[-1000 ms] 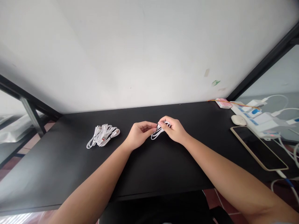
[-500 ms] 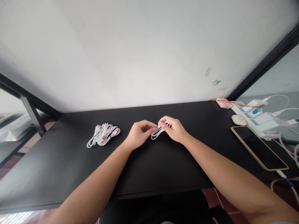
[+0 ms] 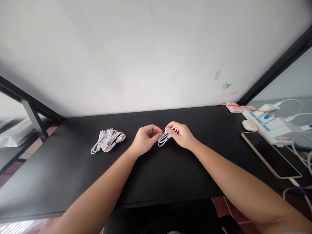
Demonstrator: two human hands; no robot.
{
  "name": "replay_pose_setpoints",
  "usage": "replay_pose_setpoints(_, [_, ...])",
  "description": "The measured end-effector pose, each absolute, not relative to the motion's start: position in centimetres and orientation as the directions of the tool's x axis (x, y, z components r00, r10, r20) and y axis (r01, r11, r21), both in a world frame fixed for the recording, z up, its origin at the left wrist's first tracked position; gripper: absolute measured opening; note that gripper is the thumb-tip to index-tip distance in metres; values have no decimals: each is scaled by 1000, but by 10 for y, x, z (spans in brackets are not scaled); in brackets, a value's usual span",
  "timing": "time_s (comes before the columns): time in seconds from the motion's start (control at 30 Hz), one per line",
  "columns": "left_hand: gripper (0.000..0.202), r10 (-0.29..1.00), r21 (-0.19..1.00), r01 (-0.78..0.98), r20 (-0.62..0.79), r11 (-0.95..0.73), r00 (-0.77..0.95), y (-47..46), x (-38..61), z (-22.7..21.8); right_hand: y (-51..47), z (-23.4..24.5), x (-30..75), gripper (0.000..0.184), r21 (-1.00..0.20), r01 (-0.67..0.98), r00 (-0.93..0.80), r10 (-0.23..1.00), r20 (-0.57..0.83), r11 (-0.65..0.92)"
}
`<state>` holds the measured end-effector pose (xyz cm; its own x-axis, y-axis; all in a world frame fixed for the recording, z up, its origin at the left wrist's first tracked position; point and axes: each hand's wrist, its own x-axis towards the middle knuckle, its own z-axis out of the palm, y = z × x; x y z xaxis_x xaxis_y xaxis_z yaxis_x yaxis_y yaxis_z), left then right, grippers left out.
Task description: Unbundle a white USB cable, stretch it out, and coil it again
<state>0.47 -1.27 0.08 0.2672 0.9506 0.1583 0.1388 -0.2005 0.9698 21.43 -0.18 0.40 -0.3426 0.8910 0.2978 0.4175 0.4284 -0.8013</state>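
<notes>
My right hand [image 3: 180, 134] grips a coiled white charging cable [image 3: 162, 140] between thumb and fingers, just above the black desk. A thin black cable tie [image 3: 165, 133] lies across the coil. The thumb and forefinger of my left hand [image 3: 147, 139] are pinched together on the end of that tie, at the coil's left side. Part of the coil is hidden behind my right fingers. To the left, a pile of coiled white cables [image 3: 108, 140] rests on the desk, with some plug ends showing.
At the right lie a phone [image 3: 270, 154] with a cable plugged in, a white earbud case [image 3: 250, 125], a power strip [image 3: 259, 122] crowded with chargers and a small pink-and-white box [image 3: 234, 107]. A white wall [image 3: 146, 65] rises behind the black desk [image 3: 170, 182].
Both hands stay almost in place. My left fingertips have shifted slightly left, and more of the black tie shows between them and the coil.
</notes>
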Motion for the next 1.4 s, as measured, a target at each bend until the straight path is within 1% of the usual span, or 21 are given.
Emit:
replay_pose_setpoints(0.27, [17,934,951,175,196,-255,297,-13,5,0,-1,3,214,29,-793,432,-349,891,292,429])
replay_pose_setpoints(0.53, [15,930,933,209,225,-292,290,-14,5,3,-1,3,214,30,-790,432,-352,888,297,435])
replay_pose_setpoints(0.8, [16,937,936,216,213,-277,278,-14,6,2,-3,3,213,29,-792,428,-361,886,292,435])
replay_pose_setpoints(1.1, [13,912,923,241,203,-300,356,-13,4,2,-3,3,213,28,-785,434,-366,883,294,441])
replay_pose_setpoints(1.4, [14,912,920,250,200,-300,358,-14,3,4,-4,5,213,27,-792,430,-366,885,286,434])
